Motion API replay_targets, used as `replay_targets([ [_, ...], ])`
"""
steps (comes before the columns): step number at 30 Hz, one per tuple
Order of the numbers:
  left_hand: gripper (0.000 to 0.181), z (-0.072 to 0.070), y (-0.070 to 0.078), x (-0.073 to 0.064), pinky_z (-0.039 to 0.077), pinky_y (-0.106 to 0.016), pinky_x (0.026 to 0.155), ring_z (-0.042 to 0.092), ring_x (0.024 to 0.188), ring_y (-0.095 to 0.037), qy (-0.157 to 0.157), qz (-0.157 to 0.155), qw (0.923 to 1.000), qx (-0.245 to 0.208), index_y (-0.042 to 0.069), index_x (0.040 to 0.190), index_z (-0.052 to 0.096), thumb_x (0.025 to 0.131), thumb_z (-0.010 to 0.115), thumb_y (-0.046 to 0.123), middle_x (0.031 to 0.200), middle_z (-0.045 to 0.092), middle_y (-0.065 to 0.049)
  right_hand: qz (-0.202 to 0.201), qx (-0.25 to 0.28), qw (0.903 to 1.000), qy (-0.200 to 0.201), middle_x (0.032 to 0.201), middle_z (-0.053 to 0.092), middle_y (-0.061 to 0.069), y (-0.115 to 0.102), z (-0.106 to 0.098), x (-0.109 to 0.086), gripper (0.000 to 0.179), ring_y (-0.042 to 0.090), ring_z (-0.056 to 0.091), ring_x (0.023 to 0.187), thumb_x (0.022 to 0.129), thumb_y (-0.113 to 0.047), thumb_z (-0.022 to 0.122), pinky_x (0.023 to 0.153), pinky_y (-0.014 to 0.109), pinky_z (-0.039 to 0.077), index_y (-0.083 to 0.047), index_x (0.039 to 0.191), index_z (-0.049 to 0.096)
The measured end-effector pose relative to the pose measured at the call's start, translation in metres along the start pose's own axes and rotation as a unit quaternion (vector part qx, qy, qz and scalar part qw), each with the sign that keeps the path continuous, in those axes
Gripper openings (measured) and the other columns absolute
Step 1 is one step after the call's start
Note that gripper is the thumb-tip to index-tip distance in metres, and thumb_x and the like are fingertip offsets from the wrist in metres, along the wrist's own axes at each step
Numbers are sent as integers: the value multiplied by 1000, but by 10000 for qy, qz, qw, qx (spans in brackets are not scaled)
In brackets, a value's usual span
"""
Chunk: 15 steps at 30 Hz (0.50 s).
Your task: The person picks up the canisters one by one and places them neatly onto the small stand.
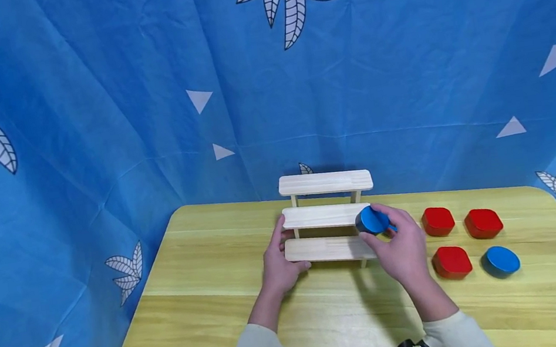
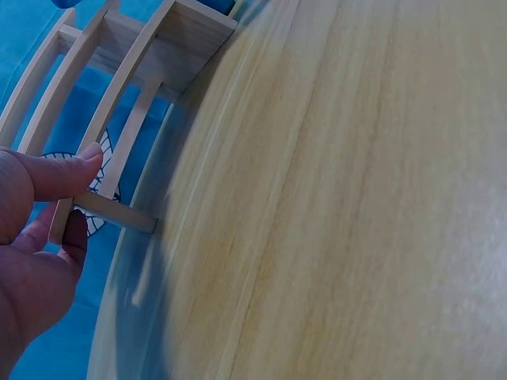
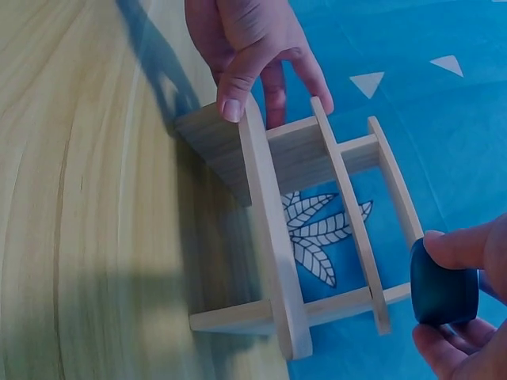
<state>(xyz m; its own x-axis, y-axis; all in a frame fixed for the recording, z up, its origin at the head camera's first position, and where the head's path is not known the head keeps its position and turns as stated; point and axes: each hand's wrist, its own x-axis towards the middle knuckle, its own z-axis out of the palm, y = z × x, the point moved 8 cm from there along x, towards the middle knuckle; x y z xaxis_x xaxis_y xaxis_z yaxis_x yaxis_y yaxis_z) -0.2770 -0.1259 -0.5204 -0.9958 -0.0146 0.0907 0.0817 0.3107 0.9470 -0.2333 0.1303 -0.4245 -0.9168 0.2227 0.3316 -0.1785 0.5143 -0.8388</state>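
Note:
A three-tier wooden display stand (image 1: 328, 248) of pale wood stands toward the back of the table. My left hand (image 1: 279, 265) grips its left end; in the left wrist view the thumb and fingers (image 2: 67, 174) close round the end of a tier board. My right hand (image 1: 400, 242) pinches a blue round block (image 1: 370, 220) between thumb and fingers, by the right end of the middle tier. In the right wrist view the block (image 3: 444, 285) is beside the stand's tiers; whether it touches a board I cannot tell. Its far side is hidden by the hand.
To the right on the table (image 1: 190, 310) lie three red rounded-square blocks (image 1: 452, 262) and another blue round block (image 1: 501, 261). A blue patterned cloth (image 1: 401, 61) hangs just behind the table and along its left side.

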Motion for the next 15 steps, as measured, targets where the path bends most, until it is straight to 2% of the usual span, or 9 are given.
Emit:
replay_targets([
  [6, 129, -1, 1, -1, 52, -38, 91, 54, 115, -29, -15, 5, 10000, -34, 36, 159, 25, 59, 85, -20, 133, 55, -9, -24, 17, 10000, -6, 126, 59, 20, -1, 3, 2, 56, 42, 57, 112, 76, 0, 86, 86, 54, 54, -2, 129, 65],
  [15, 130, -1, -2, 1, 54, -36, 87, 54, 114, -27, -43, -38, 9999, -134, 44, 157, 25, 61, 85, -20, 133, 55, -6, -217, -43, 9998, 19, 124, 60, 19, -8, 8, 7, 56, 41, 60, 110, 76, -1, 87, 86, 54, 54, -5, 127, 67],
])
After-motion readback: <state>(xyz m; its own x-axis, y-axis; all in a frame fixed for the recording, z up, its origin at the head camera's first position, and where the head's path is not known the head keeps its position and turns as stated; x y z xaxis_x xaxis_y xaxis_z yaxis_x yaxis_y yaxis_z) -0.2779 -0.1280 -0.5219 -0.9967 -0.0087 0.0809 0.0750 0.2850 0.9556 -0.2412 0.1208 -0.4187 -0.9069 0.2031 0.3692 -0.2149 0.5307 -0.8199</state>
